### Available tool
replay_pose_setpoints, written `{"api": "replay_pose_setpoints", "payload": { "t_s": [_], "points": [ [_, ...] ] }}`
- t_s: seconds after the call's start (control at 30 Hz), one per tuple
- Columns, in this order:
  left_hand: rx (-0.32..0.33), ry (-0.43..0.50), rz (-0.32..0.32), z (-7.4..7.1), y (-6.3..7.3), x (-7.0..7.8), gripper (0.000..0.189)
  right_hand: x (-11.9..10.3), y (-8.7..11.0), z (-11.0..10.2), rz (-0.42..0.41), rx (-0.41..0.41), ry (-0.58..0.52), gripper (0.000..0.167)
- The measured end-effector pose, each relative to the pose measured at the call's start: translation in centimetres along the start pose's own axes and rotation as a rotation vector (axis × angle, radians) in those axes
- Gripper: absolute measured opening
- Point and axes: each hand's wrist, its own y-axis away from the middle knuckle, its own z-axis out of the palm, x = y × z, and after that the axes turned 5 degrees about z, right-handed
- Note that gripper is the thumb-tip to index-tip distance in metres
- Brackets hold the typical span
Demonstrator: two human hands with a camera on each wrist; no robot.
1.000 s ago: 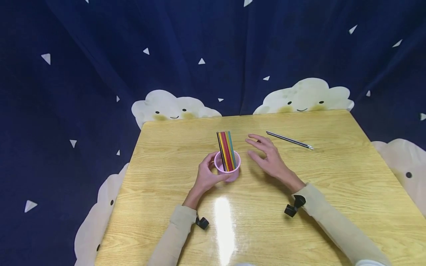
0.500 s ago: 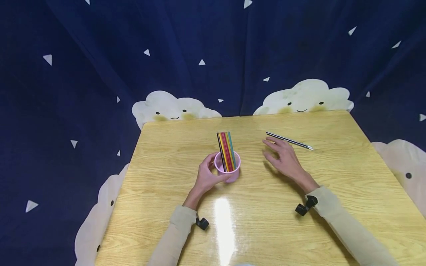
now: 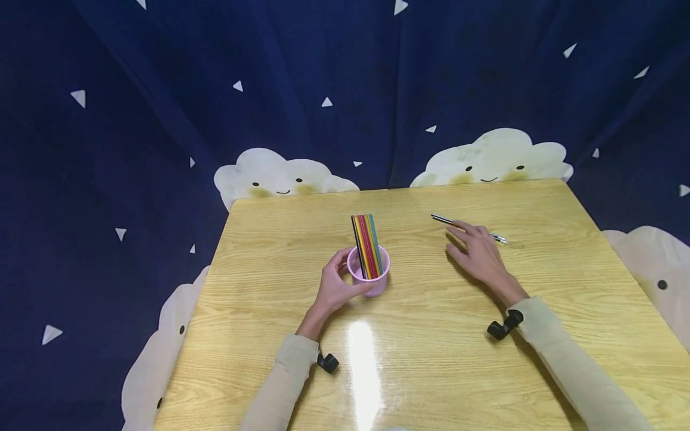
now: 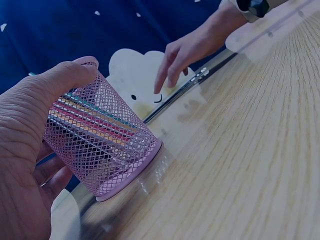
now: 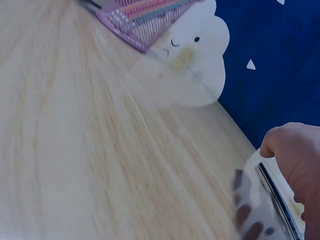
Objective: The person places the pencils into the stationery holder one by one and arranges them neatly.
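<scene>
My left hand (image 3: pixel 332 288) grips a pink mesh pencil cup (image 3: pixel 380 287) standing upright on the table, thumb on the near side. Several coloured pencils (image 3: pixel 368 242) lean inside it, black, yellow, red and teal among them. In the left wrist view the thumb lies at the rim of the mesh cup (image 4: pixel 107 145). Over to the right, my right hand (image 3: pixel 477 254) is above two dark pencils (image 3: pixel 442 219) lying side by side with pale ends, and hides their middle. The right wrist view shows its curved fingers (image 5: pixel 300 155) beside these pencils (image 5: pixel 280 202); contact cannot be told.
The wooden table (image 3: pixel 259 239) reaches back to a dark blue curtain (image 3: pixel 302 60) printed with clouds and white triangles. A bright light reflection (image 3: pixel 363 371) lies on its near part. A small black camera is on each wrist.
My right hand has moved rightward from beside the cup to over the two dark pencils, now covering their middle. The left hand and the cup have stayed in place.
</scene>
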Motion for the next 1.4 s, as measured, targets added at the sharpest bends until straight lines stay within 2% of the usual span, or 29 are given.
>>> {"api": "replay_pose_setpoints", "payload": {
  "t_s": [0.23, 0.67, 0.93, 1.2, 1.4],
  "points": [
    [0.004, -0.007, -0.001, 0.1, -0.1, 0.1, 0.081, 1.2, -0.1, 0.2, 0.041, -0.02, 0.074, 0.045],
    [0.009, -0.02, 0.003, 0.1, -0.1, 0.1, 0.081, 1.8, -0.1, 0.4, 0.079, -0.058, 0.121, 0.046],
    [-0.001, -0.02, -0.006, 0.0, 0.0, 0.1, 0.083, 1.7, -0.6, 0.2, 0.044, -0.05, 0.131, 0.038],
    [0.0, -0.03, -0.006, 0.1, 0.0, 0.1, 0.084, 1.4, -0.9, 0.0, 0.022, -0.092, 0.122, 0.036],
    [0.018, -0.052, -0.013, 0.0, -0.2, -3.4, 0.086, 1.3, -1.2, -0.4, -0.024, -0.132, 0.116, 0.034]
  ]
}}
